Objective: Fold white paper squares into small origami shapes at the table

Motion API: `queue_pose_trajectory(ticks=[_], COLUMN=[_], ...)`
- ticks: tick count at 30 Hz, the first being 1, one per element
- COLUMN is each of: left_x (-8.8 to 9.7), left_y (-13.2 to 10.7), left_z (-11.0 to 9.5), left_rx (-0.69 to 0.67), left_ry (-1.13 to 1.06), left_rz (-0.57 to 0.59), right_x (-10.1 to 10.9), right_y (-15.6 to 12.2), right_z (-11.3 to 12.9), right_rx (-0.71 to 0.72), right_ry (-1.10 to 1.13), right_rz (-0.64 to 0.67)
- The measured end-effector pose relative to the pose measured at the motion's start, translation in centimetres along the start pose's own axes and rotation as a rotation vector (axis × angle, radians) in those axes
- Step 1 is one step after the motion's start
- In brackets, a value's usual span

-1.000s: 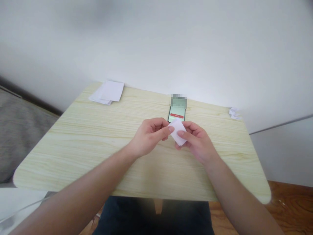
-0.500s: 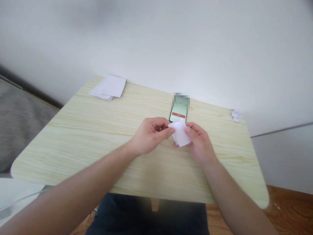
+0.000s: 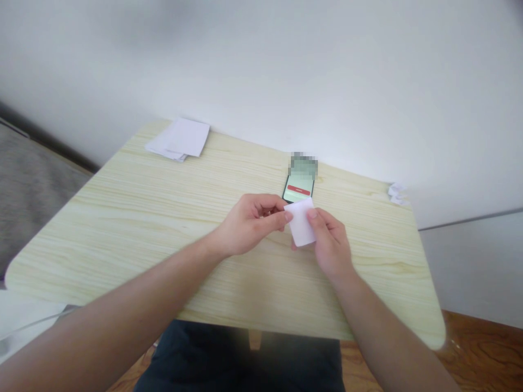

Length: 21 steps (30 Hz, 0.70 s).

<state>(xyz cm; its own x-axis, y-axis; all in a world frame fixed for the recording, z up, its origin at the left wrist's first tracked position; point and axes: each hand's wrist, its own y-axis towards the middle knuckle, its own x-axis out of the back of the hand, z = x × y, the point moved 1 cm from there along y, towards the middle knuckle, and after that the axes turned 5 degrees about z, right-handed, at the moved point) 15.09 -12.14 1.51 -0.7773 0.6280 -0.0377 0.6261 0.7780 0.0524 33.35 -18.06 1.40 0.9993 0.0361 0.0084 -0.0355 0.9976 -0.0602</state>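
Between my two hands is a small white piece of folded paper, held up over the middle of the table. My left hand pinches its left edge between thumb and fingers. On the right side, my right hand grips it with the thumb on top; most of that hand's fingers are hidden behind the paper. Just beyond the paper lies a phone with a green screen and a red bar, its upper part pixelated.
A stack of white paper sheets lies at the table's back left corner. Crumpled paper sits at the back right corner. The light wood table meets a white wall behind it.
The paper's layers, fanned slightly apart before, now line up as one neat rectangle. My right hand has shifted slightly, and the view has moved a little.
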Motion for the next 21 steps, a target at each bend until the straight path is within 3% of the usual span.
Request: queue_pose_trajectory(ticks=[21], left_x=[0.15], left_y=[0.33], left_z=[-0.55], left_rx=[0.019], left_ry=[0.093], left_rz=[0.011], right_x=[-0.01], right_y=[0.17], right_z=[0.02], right_rx=[0.078], right_ry=[-0.148], right_rz=[-0.05])
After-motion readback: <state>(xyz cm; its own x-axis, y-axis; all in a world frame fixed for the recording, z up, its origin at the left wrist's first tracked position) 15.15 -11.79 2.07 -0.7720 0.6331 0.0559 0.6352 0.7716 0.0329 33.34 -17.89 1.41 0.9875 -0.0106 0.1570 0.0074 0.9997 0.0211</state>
